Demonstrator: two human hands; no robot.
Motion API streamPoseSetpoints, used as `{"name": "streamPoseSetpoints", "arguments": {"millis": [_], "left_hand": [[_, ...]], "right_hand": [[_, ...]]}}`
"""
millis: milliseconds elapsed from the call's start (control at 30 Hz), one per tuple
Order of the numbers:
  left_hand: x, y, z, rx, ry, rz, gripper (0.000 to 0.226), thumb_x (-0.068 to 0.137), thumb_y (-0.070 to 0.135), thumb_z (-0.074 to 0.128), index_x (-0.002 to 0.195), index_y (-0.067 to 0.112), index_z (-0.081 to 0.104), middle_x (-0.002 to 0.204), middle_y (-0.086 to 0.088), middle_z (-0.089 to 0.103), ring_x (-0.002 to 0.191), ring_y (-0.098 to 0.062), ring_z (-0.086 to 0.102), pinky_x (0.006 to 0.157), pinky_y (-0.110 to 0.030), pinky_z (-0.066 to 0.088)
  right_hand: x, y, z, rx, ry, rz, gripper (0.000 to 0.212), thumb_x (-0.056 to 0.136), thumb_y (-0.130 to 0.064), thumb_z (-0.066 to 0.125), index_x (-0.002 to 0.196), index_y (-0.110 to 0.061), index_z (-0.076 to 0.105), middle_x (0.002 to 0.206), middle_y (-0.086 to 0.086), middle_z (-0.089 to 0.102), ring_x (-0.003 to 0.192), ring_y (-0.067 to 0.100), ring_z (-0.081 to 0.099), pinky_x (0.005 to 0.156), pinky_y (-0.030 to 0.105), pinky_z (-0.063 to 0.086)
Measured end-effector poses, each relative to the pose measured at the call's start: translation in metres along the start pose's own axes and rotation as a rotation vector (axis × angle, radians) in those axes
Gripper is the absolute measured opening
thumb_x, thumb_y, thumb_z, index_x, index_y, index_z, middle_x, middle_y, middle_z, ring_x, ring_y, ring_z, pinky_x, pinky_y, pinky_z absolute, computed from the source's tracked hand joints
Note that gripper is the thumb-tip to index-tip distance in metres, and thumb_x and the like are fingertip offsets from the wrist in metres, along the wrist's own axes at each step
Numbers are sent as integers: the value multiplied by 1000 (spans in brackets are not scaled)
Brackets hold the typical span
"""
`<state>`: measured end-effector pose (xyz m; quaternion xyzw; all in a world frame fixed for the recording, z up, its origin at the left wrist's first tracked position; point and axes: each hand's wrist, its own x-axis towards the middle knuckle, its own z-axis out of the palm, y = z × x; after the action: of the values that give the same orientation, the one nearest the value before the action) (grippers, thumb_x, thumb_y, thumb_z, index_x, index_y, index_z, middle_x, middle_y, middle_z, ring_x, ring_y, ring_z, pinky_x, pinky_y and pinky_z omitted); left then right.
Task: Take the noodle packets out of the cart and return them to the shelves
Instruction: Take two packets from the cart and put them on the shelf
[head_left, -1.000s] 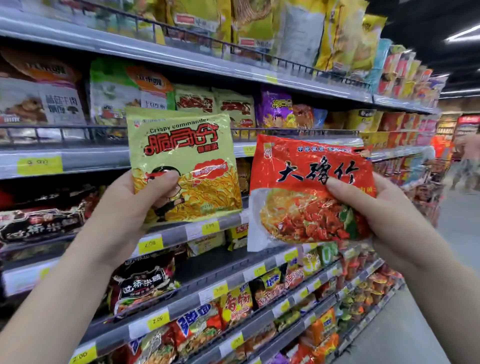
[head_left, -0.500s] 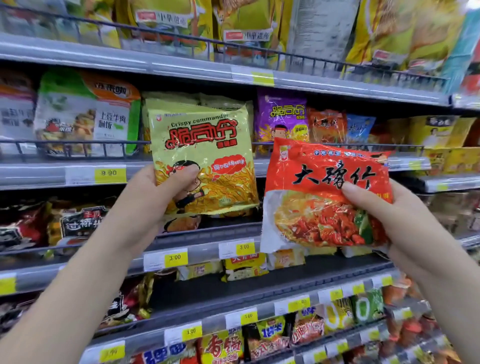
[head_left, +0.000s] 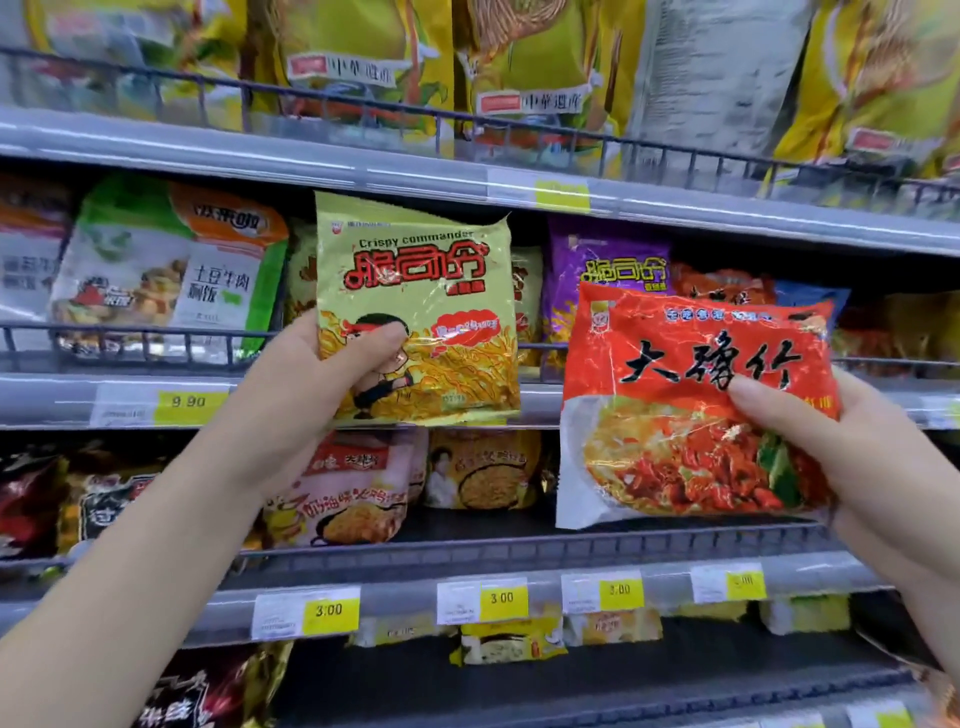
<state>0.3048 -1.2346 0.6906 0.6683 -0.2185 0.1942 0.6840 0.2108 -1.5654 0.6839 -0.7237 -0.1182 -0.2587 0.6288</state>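
The left hand grips the lower left corner of a yellow-green "Crispy commander" noodle packet, thumb across its front, holding it upright before the middle shelf with its 9.90 price tag at 9 o'clock of the hand. At 3 o'clock of that packet, just beside it, the right hand pinches the right edge of a red noodle packet, tilted slightly clockwise. Behind them sit a purple packet, and at 12 o'clock large yellow bags behind a wire rail.
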Motion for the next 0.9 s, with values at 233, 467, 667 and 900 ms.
{"name": "streamPoseSetpoints", "arguments": {"millis": [233, 467, 667, 900], "left_hand": [[38, 2, 17, 116, 21, -19, 25, 85, 43, 78, 98, 24, 69, 87, 10, 75, 98, -19, 68, 106, -45, 49], [70, 13, 37, 250, 90, 16, 20, 94, 28, 72, 77, 20, 65, 61, 13, 65, 54, 0, 54, 66, -24, 40], [94, 25, 39, 372, 102, -25, 20, 94, 35, 72, 86, 17, 71, 60, 12, 68, 56, -4, 55, 60, -26, 37], [106, 25, 44, 444, 42, -38, 14, 94, 22, 74, 85, 14, 66, 61, 8, 73, 49, -1, 58, 52, -17, 44]], "right_hand": [[35, 14, -12, 105, -50, -15, 40, 53, -45, 80, 92, -35, 79, 99, 3, 82, 80, 21, 80, 54, 34, 62], [60, 27, -27, 173, -85, -50, 33, 55, -43, 79, 87, -38, 80, 98, 4, 82, 81, 24, 80, 60, 43, 64], [73, 47, -36, 182, -125, -39, 44, 51, -51, 85, 93, -41, 80, 101, 4, 81, 86, 27, 80, 65, 46, 64], [77, 64, -46, 209, -106, -9, 24, 74, -30, 70, 94, -36, 81, 102, 6, 81, 86, 27, 80, 62, 43, 64]]}}
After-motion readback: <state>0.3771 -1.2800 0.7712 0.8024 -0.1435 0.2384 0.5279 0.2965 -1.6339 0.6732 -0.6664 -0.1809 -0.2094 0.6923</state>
